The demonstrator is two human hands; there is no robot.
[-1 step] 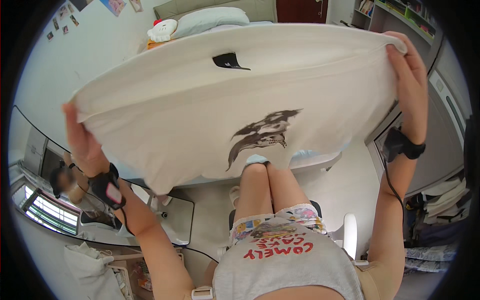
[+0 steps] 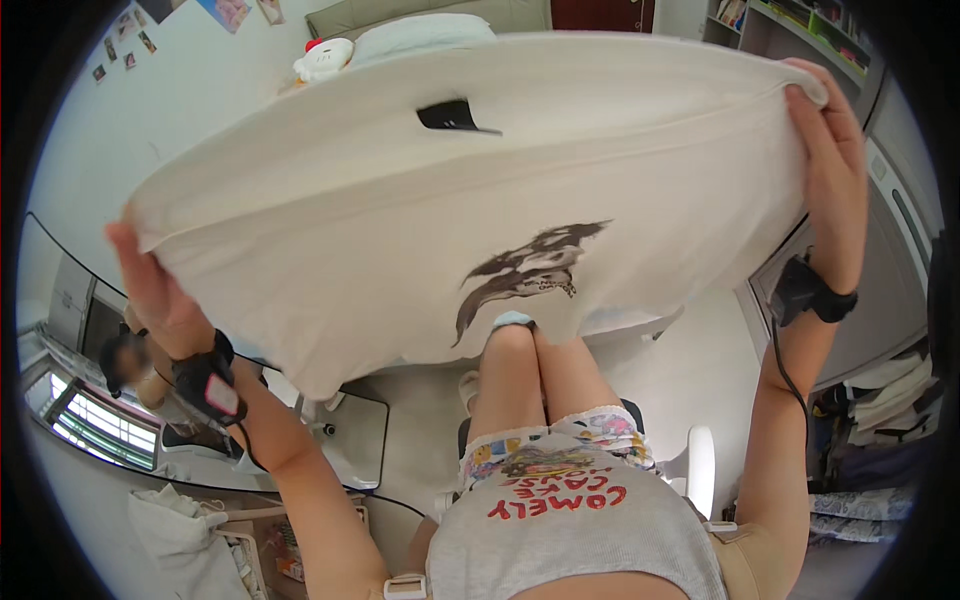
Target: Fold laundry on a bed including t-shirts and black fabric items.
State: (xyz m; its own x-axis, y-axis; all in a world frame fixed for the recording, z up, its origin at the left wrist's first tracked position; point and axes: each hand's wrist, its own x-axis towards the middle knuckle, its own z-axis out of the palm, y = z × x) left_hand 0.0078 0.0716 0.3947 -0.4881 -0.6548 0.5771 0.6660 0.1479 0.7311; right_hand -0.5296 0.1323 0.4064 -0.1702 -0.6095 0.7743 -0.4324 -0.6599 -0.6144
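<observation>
A white T-shirt (image 2: 380, 240) is spread wide between my hands, well above my knees. A black neck label (image 2: 446, 115) shows inside its upper edge, and a dark print (image 2: 535, 268) marks the front. My left hand (image 2: 165, 290) pinches the left corner of the cloth; some of its fingers are hidden behind the fabric. At the far right corner, my right hand (image 2: 838, 165) grips the cloth between thumb and fingers. The lower part hangs toward my knees in loose folds.
Behind the shirt stand a bed with a pale pillow (image 2: 425, 35) and a white plush toy (image 2: 325, 60). A mirror (image 2: 60, 340) leans at the left. Clothes (image 2: 885, 410) are piled on shelves at the right. A white armrest (image 2: 700, 470) is beside me.
My hands have moved slightly farther apart, the left one outward and a little down, the right one outward. The shirt is stretched a little wider and covers more of the pillow.
</observation>
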